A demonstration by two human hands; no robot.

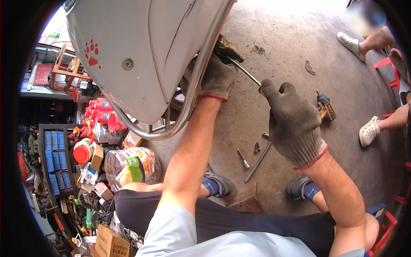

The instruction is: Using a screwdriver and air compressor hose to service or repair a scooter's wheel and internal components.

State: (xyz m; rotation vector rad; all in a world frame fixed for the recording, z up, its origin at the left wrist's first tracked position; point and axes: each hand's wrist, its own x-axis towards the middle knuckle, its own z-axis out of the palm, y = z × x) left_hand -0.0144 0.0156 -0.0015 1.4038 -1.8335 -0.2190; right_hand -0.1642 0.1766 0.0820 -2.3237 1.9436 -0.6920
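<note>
Two gloved hands of ours share one small spot: the right hand (pixel 294 122) has its grip clenched around a screwdriver (pixel 247 74), whose shaft runs far and left to a dark metal block (pixel 230 46) beside the scooter's chrome bar (pixel 188 115). Our left hand (pixel 217 76) is up against that block, but its fingers are hidden, so we cannot tell whether its grip is closed around it. As we judge it, the main risk is the tip slipping: the shaft meets the block right by our left fingers, and a hard push off line could drive the metal into the glove. If we pried at an angle, the tip could also skid and scratch the grey panel (pixel 124 43), or knock our knuckles against the bar. If the left hand's hold were weak, the block could twist away under the push. On the floor, the small screws (pixel 257 147), the socket (pixel 244 160) and the long rod (pixel 258 162) lie loose near our feet, where a shifted shoe could scatter or roll them. The drill (pixel 326 107) lies farther right, between us and another person's clog (pixel 369 131), so a careless step there could kick it.
</note>
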